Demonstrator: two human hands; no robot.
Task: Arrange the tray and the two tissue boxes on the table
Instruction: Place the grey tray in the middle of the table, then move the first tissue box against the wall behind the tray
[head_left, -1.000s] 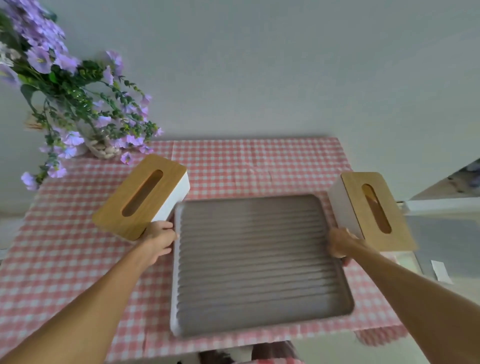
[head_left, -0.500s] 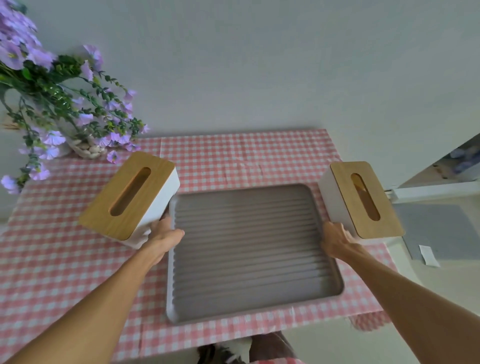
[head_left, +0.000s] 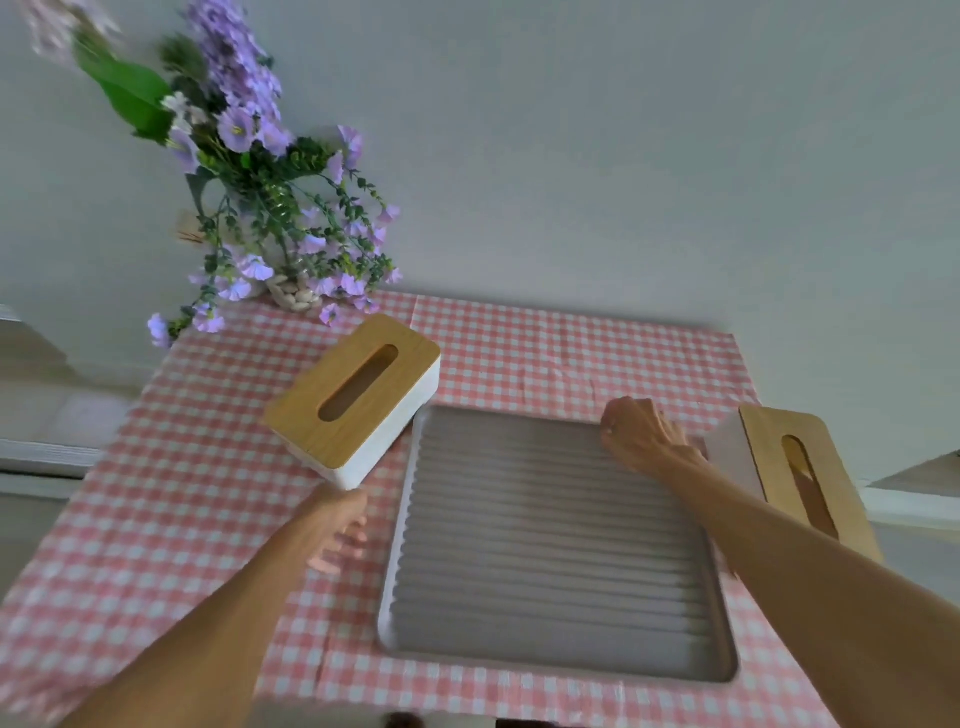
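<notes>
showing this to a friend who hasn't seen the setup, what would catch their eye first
Probably the big grey ribbed tray in the middle of the pink checked tablecloth, with the right hand at its far right corner. Next, the purple flowers at the table's far left corner, and the two wooden-topped tissue boxes: the left tissue box angled beside the tray's far left corner, the right tissue box along its right side.

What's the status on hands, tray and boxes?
Left hand open, off the tray. Right hand at tray's far right corner, grip unclear. Left tissue box and right tissue box flank it. Nothing blocking.
</notes>
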